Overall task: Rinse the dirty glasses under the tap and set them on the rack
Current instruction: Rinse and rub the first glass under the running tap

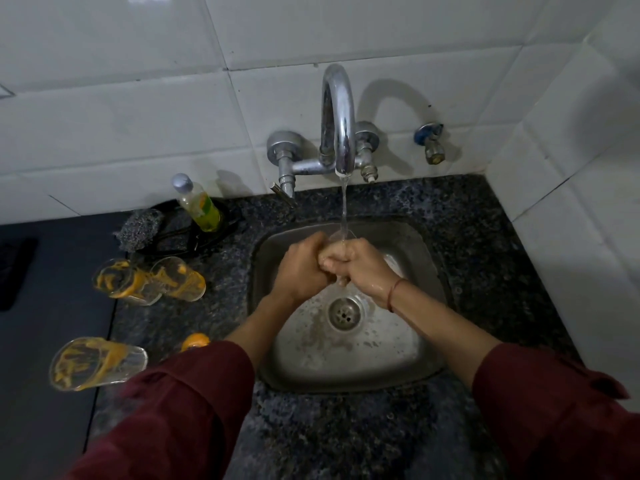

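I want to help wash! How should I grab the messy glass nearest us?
Wrap a hand round the middle of the nearest glass, coming from the sink side. It seems to stand upright, alone, its orange mess inside, so the smooth outer wall is free.

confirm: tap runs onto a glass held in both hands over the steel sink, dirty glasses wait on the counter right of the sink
Wrong side: the head view shows the orange-stained clear glasses on the dark speckled counter left of the steel sink, not right. The chrome tap runs onto the clear glass gripped by left hand and right hand.
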Available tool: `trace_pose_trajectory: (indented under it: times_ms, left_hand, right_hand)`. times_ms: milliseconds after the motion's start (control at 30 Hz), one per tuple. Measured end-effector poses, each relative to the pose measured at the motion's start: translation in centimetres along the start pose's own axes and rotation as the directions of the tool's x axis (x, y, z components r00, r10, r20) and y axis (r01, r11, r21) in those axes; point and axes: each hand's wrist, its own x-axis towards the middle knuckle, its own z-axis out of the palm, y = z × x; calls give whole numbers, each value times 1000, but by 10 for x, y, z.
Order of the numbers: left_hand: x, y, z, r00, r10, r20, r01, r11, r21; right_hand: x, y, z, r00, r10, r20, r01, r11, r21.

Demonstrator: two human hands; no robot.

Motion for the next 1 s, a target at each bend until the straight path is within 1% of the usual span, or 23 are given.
trace_pose_trajectory:
  times_ms: [33,67,133,167,200,233,300,333,367,400,467,500,533,567,633,667,700,767,833,867,900,967,1000]
  left_hand:
    - [0,-1,2,1000,-2,-14,2,1000,20]
    - [0,0,-1,999,-24,26,25,999,-24]
    - [6,-2,-8,977,-73,202,115,972,-204]
    - [9,-2,-12,960,-72,271,146,953,-266]
    - [12,-2,-14,954,-81,288,157,955,-251]
    - [12,0,-15,964,-75,257,132,968,-212]
    - [9,4,-10,994,-15,113,15,1000,1]
    - [7,3,-6,999,15,49,-18,997,76]
    - [4,0,-2,999,20,26,-22,996,85]
    - [3,-2,-1,999,7,51,-9,999,41]
    - [5,-10,-4,980,-58,189,88,984,-154]
    - [7,-13,-6,966,-69,249,131,962,-241]
    - [7,-14,-8,963,-75,258,144,954,-261]
    - [5,-13,-7,972,-64,224,122,958,-258]
    - [1,-5,-2,994,-12,105,27,989,-143]
    - [-1,-5,1,998,7,56,-2,997,-80]
    - [-2,-3,2,999,16,30,-15,998,-55]
    - [1,-4,-1,997,6,81,2,995,-102]
    - [6,-7,-7,976,-22,214,73,969,-236]
    - [7,-6,-9,969,-27,246,92,961,-260]
    - [7,-4,-9,972,-26,235,88,962,-258]
    - [5,-1,-2,990,0,138,21,989,-148]
    - [4,-1,1,995,20,101,-9,994,-113]
  right_hand:
    - [-2,-1,-2,999,-31,35,31,1000,7]
    - [-3,-1,-9,993,-68,100,74,996,-50]
    - [-2,-4,-22,955,-103,280,186,940,-288]
    - [-1,-3,-26,942,-101,319,217,909,-355]
    - [2,1,-24,951,-105,290,213,904,-370]
    - [2,3,-20,971,-96,219,169,924,-344]
    - [4,4,-10,998,-11,59,15,997,-79]
    - [3,5,-7,1000,-1,23,2,1000,-22]
    - [2,5,-5,999,-44,30,46,997,-58]
    - [1,5,-6,992,-98,83,109,984,-139]
    - [1,1,-11,957,-128,261,215,916,-338]
    - [3,1,-14,943,-120,309,248,874,-418]
    - [3,1,-15,945,-96,314,231,873,-429]
    - [5,1,-13,953,-84,289,200,895,-399]
    - [6,-1,-6,991,-1,133,26,982,-187]
    - [5,-1,-5,996,19,88,-9,994,-113]
    - [4,1,-5,996,4,94,4,997,-82]
    - [2,3,-11,972,-92,215,143,961,-236]
    - [2,2,-18,937,-105,333,239,887,-394]
    - [3,4,-19,940,-98,327,238,876,-420]
    - [3,3,-17,956,-92,280,206,888,-411]
    - [4,-1,-11,987,-48,151,95,942,-322]
    - [5,-1,-9,991,-42,127,75,961,-267]
